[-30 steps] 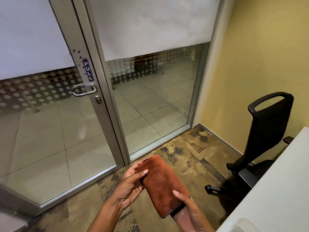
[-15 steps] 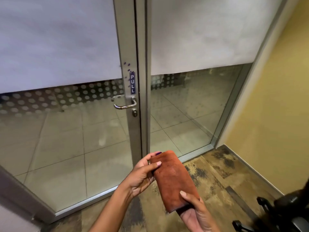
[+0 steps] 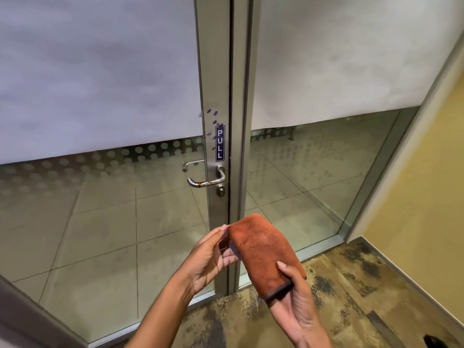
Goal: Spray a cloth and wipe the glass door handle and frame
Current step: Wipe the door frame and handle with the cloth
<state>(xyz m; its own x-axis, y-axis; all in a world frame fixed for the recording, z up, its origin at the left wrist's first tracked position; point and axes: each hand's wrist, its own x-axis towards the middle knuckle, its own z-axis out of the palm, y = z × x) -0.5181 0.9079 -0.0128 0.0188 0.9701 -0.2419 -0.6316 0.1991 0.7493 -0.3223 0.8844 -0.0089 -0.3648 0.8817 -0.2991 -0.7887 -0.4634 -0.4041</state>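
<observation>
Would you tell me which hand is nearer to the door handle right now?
Left. The left hand sits almost directly below the door handle; the right hand is lower and further right.

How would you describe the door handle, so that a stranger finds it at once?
Find the grey metal door frame between the two glass panes. Below its blue PULL sign a silver lever handle sticks out to the left. Unlike the small round lock under it, it is long, curved and carries orange-brown stains.

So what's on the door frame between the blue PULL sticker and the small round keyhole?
In the head view, the curved silver lever handle sits between the blue PULL sticker and the round keyhole, with rusty marks on it.
</observation>
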